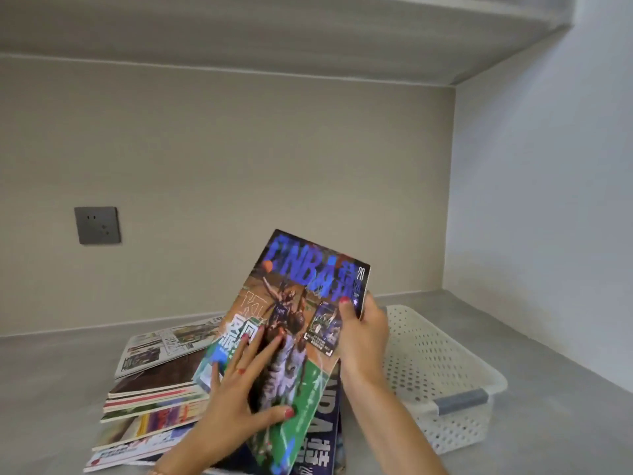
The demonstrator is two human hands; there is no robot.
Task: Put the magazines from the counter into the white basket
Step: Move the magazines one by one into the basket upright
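Observation:
A basketball magazine (301, 303) with a blue title is tilted up above the counter, its cover facing me. My right hand (363, 334) grips its right edge, thumb on the cover. My left hand (246, 389) lies flat on the lower cover with fingers spread. Under it sits a dark blue magazine (323, 437). A fanned stack of magazines (154, 395) lies to the left on the counter. The white perforated basket (442, 368) stands just right of my right hand; what I see of its inside holds nothing.
The grey counter (51, 389) runs to a beige back wall with a grey socket (97, 225). A white side wall (548, 217) closes the right, close behind the basket. A shelf (308, 32) hangs overhead.

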